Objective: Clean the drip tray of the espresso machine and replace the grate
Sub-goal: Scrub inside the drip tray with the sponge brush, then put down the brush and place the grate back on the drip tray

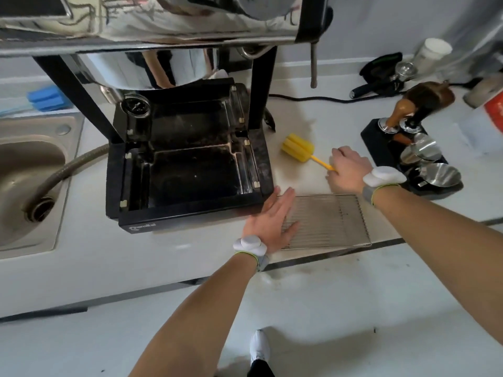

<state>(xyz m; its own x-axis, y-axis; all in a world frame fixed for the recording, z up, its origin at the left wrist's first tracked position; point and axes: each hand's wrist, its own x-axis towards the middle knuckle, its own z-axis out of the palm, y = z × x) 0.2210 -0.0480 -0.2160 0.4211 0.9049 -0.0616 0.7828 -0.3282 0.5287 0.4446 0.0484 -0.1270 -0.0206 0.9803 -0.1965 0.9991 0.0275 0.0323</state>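
Tray: the black drip tray point(190, 170) sits uncovered under the espresso machine point(152, 36), on the white surface point(163, 268). Brown residue shows along its inner ridges.
Grate: the wire grate point(329, 221) lies flat on the surface just right of the tray, its near edge close to the surface's front edge.
Left hand: your left hand point(269, 221) is spread flat, fingers apart, over the grate's left end and the tray's front right corner. It grips nothing.
Right hand: your right hand point(348, 170) is closing on the thin handle of the yellow brush point(298, 147). Whether the grip is fully clamped cannot be told.
Risk, grate: a push from your flat left hand could slide the grate off the front edge onto the floor.
Risk, brush: held only by the handle's end, the sponge head may flex and skip the corners, leaving residue.
Risk, tray: hard scrubbing could shift the tray or flick dirty water onto the surface.
Risk, right side: the tamper stand point(408, 159) with metal cups is near your right wrist; a wide swing could knock it.
Sink: the sink point(32, 164) lies left, well apart from the brush.
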